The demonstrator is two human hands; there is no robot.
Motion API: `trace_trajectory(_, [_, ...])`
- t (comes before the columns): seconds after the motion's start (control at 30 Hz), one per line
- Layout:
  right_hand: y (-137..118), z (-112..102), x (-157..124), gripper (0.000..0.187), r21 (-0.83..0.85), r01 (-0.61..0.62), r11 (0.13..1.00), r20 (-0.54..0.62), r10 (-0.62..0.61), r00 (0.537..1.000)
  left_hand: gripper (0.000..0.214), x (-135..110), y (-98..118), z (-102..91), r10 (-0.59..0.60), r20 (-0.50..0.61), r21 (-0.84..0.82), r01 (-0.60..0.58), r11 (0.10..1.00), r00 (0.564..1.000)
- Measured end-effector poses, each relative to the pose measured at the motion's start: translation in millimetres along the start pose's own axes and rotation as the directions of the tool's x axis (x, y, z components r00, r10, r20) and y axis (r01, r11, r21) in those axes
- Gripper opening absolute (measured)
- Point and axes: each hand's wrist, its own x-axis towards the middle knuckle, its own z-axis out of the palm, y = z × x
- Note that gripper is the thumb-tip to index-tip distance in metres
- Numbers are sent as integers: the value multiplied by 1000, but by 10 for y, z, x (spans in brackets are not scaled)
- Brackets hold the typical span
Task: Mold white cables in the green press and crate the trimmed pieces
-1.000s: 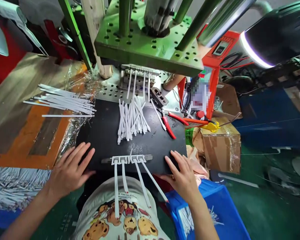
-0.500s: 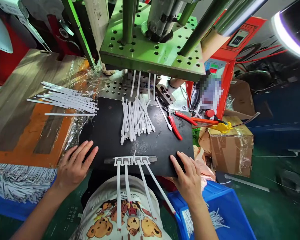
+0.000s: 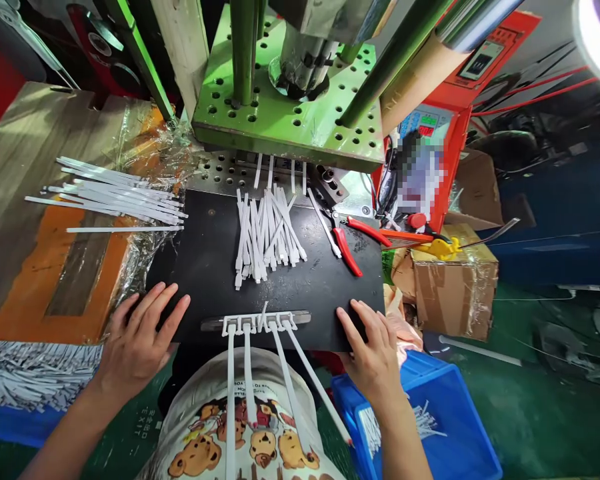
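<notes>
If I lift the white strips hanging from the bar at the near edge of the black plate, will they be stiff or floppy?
The hanging white strips are probably floppy and light: long, thin, splaying unevenly past the black plate. Joined at the bar, they would likely lift together.

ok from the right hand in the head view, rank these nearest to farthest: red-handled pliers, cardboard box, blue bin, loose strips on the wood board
From the right hand:
1. blue bin, just below and right of it
2. red-handled pliers, up on the black mat
3. cardboard box, off to the right; close to the pliers' rank, hard to call
4. loose strips, far left on the wood board
</notes>
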Motion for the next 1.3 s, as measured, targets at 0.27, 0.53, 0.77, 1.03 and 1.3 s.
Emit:
trace_trajectory(0.27, [-466, -104, 681, 31, 481, 286, 829, -105, -269, 957, 23, 492, 249, -133, 159, -14, -246, -158, 956, 987])
trace_trajectory(0.53, [-319, -194, 1611, 28, 645, 352, 679, 17, -473, 881, 19, 866, 171, -32, 257, 135, -481, -163, 861, 957])
trace_trajectory(0.77, [-619, -77, 2084, 25, 554, 259, 792, -345, -65, 936, 14, 885, 267, -32, 177, 197, -465, -67, 883, 964])
trace_trajectory(1.03, [-336, -403, 1840, 20, 484, 70, 872, -412, 156, 898, 21, 993, 146, -238, 239, 137, -499, -141, 855, 961])
trace_trajectory(1.3, [-536, -495, 1657, 20, 484, 159, 861, -472, 104, 876, 28, 1841, 191, -563, 353, -371, -231, -454, 861, 859])
